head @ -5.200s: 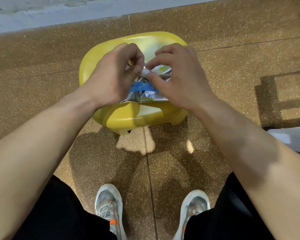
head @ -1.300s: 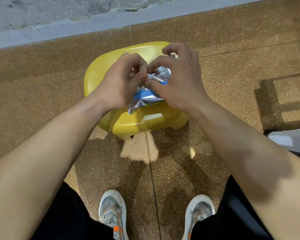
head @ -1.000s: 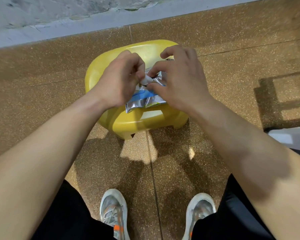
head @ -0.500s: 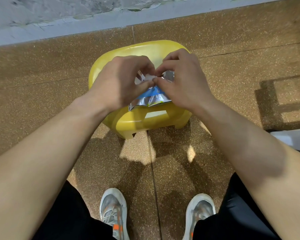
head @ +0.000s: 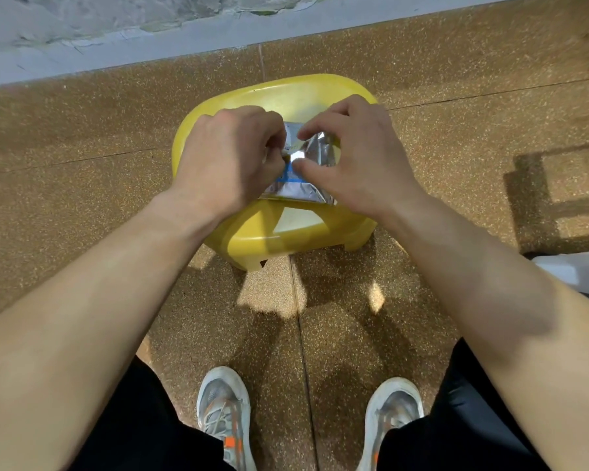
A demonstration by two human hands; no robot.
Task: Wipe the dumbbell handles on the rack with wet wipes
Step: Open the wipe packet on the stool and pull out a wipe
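Note:
A silver and blue wet wipe pack [head: 305,185] lies on a yellow plastic stool [head: 286,232]. My left hand [head: 225,164] has its fingers curled on the pack's left side, pinching at its top. My right hand [head: 357,154] pinches the pack's top between thumb and forefinger from the right. Both hands cover most of the pack. No dumbbell or rack is in view.
The stool stands on a speckled brown floor [head: 82,198] near a grey wall base [head: 184,45]. My two grey shoes [head: 223,419] stand close in front of the stool. A white object [head: 575,270] shows at the right edge.
The pack and both hands have come down from above the stool onto its seat. My right fingers have spread a little over the pack's top.

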